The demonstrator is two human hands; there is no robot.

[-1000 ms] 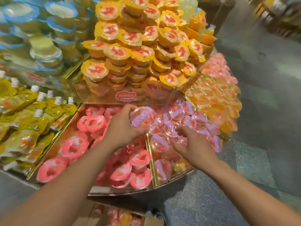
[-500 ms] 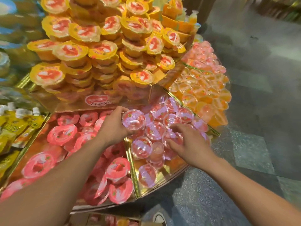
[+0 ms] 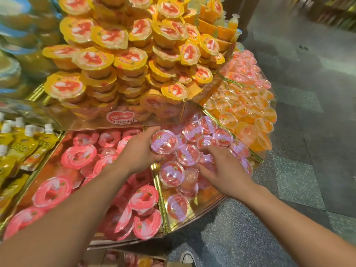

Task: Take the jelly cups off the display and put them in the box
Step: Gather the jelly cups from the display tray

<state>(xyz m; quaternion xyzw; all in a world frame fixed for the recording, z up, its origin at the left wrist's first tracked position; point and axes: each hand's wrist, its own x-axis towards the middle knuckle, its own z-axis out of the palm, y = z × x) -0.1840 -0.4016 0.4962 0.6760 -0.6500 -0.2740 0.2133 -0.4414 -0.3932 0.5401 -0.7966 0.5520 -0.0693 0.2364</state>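
Logo point(image 3: 124, 118) on display point(image 3: 77, 119) reads "Chanbii"; left hand point(image 3: 139, 151), arm extended, grips one jelly cup point(image 3: 163, 142) above binned cups point(image 3: 187, 155); right hand point(image 3: 225, 170) curls over those, grip unclear.

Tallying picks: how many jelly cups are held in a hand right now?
1: a purple-lidded jelly cup gripped by the left hand, near the far end of the gold divider. The right hand reaches among loose cups; its fingers may hide another.

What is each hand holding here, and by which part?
The left hand grips a purple-lidded jelly cup by its rim, lid facing the camera. The right hand sits among other cups; its hold cannot be told.
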